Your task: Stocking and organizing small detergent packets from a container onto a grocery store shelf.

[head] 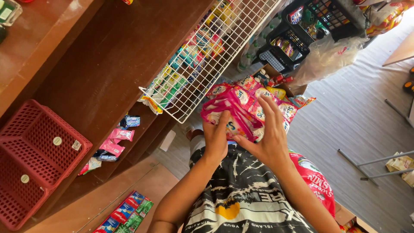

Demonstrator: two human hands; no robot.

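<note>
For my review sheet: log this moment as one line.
left hand: holds pink plastic sachet strips | right hand: on same strips | white wire rack: beside

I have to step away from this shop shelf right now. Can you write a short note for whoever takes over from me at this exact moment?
Left hand: grips the bundle of pink sachets from below.
Right hand: fingers spread over the same bundle.
White wire rack on the wooden shelf unit already holds other packets.
A few loose sachets lie on a lower shelf; red baskets sit at the left.
Done: bundle in hand. Left: it is not yet set down anywhere.
</note>
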